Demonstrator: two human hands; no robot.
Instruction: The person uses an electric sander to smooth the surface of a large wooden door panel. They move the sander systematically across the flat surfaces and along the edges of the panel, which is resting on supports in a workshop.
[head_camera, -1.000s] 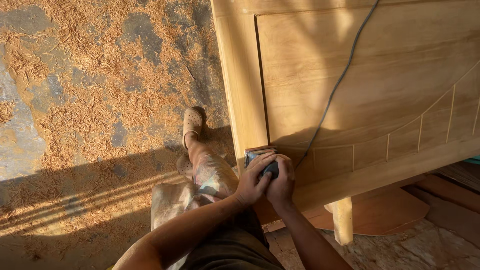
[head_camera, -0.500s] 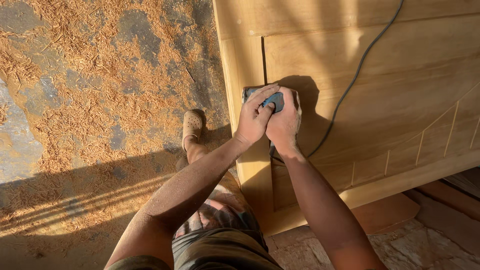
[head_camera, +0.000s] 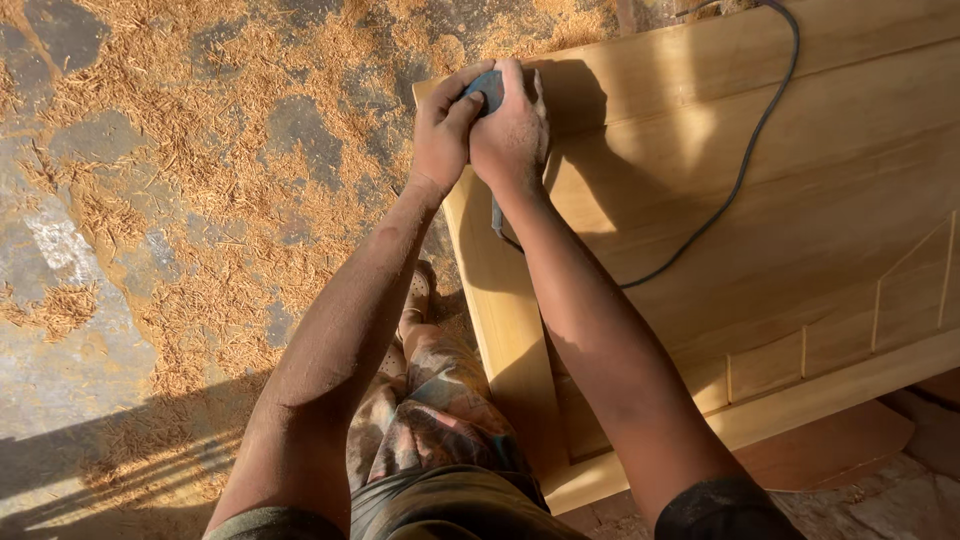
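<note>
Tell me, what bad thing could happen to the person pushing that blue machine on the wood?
The black cord lies across the wooden door panel, so the blue sander under both hands, left hand and right hand, might snag it. The wood shavings on the floor look slippery underfoot.

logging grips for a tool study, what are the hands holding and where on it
Both the left hand and right hand clasp a small blue corded power tool over its top, pressing it on the wooden door panel.
</note>
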